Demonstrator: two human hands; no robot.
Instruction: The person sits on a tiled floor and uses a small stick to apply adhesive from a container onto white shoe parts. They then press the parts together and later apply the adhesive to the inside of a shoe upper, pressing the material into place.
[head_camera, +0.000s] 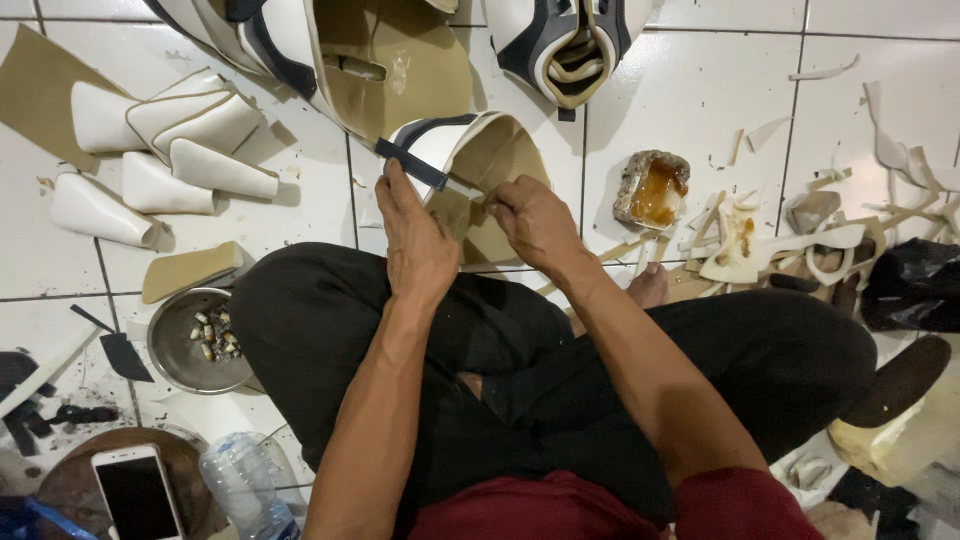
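The person sits cross-legged on the white tiled floor (300, 215). The left hand (418, 240) closes its grip on the rim of a white and tan shoe upper (470, 150) with a dark strap, held just beyond the knees. The right hand (535, 222) pinches its fingers at the tan lining; whether they hold a small tool cannot be told. Judging by the surroundings, the work looks partly done: a stack of white cut pieces (160, 150) lies to the left, more uppers (340, 50) sit ahead, and trimmed offcuts (800, 240) litter the right. A pot of amber glue (652, 188) stands near, and a metal bowl (175, 345) and phone (137, 495) lie at the left.
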